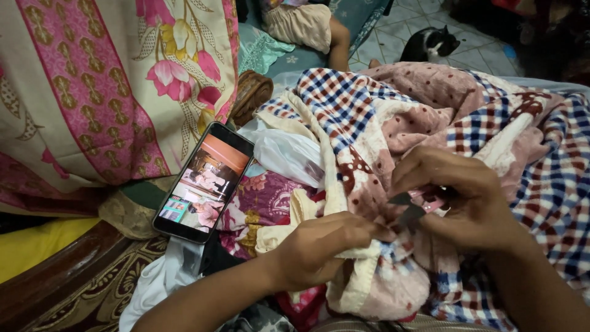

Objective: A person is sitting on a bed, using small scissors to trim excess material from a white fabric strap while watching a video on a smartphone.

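My left hand (319,246) pinches a fold of pink fleece cloth with a cream edge (369,270). My right hand (461,200) holds small pink-handled scissors (415,206) whose open dark blades point left at that fold, close to my left fingertips. The fold belongs to a heap of pink dotted and red-white-blue checked cloth (381,104) spread over my lap.
A smartphone (206,181) with a lit screen lies propped to the left on floral cloth. A floral pillow (110,80) stands behind it by a carved wooden armrest (251,93). A black-and-white cat (430,43) sits on the tiled floor beyond, near another person's arm (338,43).
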